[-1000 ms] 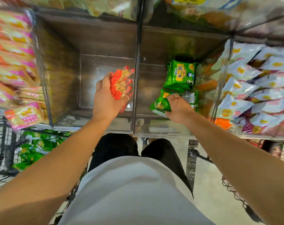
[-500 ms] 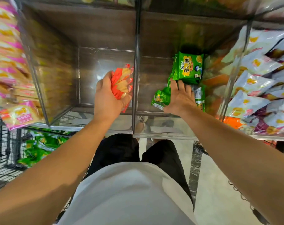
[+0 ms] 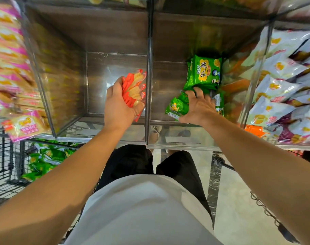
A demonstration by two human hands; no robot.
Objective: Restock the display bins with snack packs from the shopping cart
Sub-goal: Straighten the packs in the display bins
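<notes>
— Clear acrylic display bins (image 3: 149,50) run along the shelf, with wood backing behind them and pale floor below. What is in hand?

— The left hand (image 3: 119,105) is closed around a small stack of red snack packs (image 3: 134,87), held inside the left middle bin (image 3: 115,62), which looks otherwise bare. The right hand (image 3: 199,106) lies spread, palm down, over a few green snack packs (image 3: 178,106) on the floor of the neighbouring bin, fingers reaching toward the upright green stack (image 3: 205,71) at the back.

— How will those packs handle?

— Light, I would judge, and crinkly. The film looks glossy, so a stack could slide apart if only pinched at one corner. The contents seem to be crisp biscuits, so squeezing hard risks breakage.

— So where to grip?

— Across the flat faces, thumb on one side and fingers on the other, as the left hand does. For the loose green ones, gather by the long edges rather than pressing down.

— And the supply?

— More green packs (image 3: 44,160) sit in the wire shopping cart (image 3: 3,167), low on the left.
</notes>
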